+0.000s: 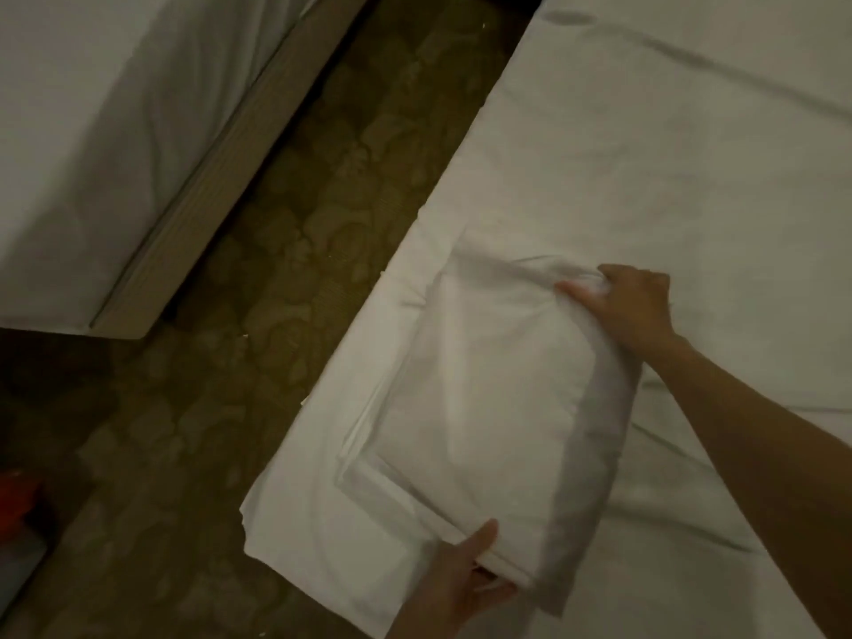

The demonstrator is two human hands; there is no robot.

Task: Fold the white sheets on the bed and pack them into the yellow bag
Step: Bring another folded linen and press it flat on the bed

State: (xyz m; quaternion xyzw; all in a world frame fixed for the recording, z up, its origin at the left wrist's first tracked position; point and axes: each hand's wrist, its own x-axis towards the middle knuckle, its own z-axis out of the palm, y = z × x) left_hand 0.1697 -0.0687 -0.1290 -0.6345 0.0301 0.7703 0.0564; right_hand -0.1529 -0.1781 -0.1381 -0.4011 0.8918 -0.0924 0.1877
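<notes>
A folded white sheet [488, 408] lies as a thick rectangular bundle near the left edge of the bed [668, 177]. My left hand [465, 578] grips the bundle's near corner, thumb on top and fingers underneath. My right hand [627, 306] pinches the far corner of the bundle, bunching the cloth there. Under the bundle a flatter white layer [313, 523] reaches to the bed's edge. The yellow bag is not in view.
A strip of patterned brown carpet [286, 279] runs between this bed and a second bed [92, 131] with a wooden base at the upper left. Something red [16, 500] sits on the floor at the left edge.
</notes>
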